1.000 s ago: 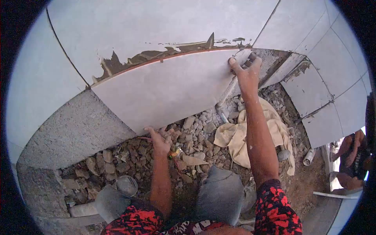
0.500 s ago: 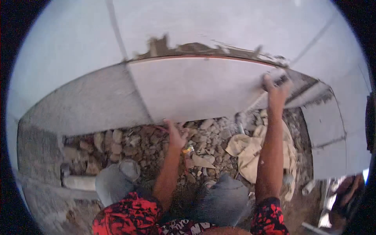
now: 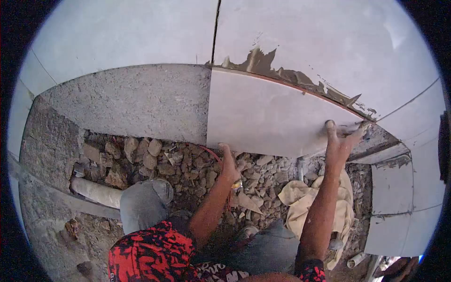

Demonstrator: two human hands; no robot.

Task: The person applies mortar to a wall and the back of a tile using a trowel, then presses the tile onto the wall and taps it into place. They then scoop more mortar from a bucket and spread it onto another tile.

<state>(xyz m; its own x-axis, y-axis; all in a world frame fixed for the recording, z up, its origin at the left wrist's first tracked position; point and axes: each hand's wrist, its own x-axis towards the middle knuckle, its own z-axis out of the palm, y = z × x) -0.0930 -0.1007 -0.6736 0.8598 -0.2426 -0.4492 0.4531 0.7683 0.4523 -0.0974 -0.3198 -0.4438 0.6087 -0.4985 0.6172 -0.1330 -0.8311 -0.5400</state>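
Observation:
A large pale wall tile [image 3: 263, 113] stands against the wall under a thin orange-brown top edge. My left hand [image 3: 229, 167] is at its lower left edge, one digit up against the rim and the others curled below. At the right end, my right hand [image 3: 340, 145] has its thumb pressed on the tile's face while its fingers reach round the right edge. Something dark shows between that thumb and the fingers; I cannot make it out. Wet grey mortar [image 3: 291, 75] is smeared along the joint above.
Bare rough concrete [image 3: 141, 103] runs left of the tile. Broken stones [image 3: 188, 164] cover the ground below, with a beige cloth [image 3: 300, 195] and a pipe [image 3: 96, 191] among them. Set tiles [image 3: 390, 188] face the right wall. My knees are close to the rubble.
The view has swung left, so the tile appears farther right and lower. My right hand has changed its hold, with thumb and fingers now spread at the right edge. My left hand stays at the lower edge.

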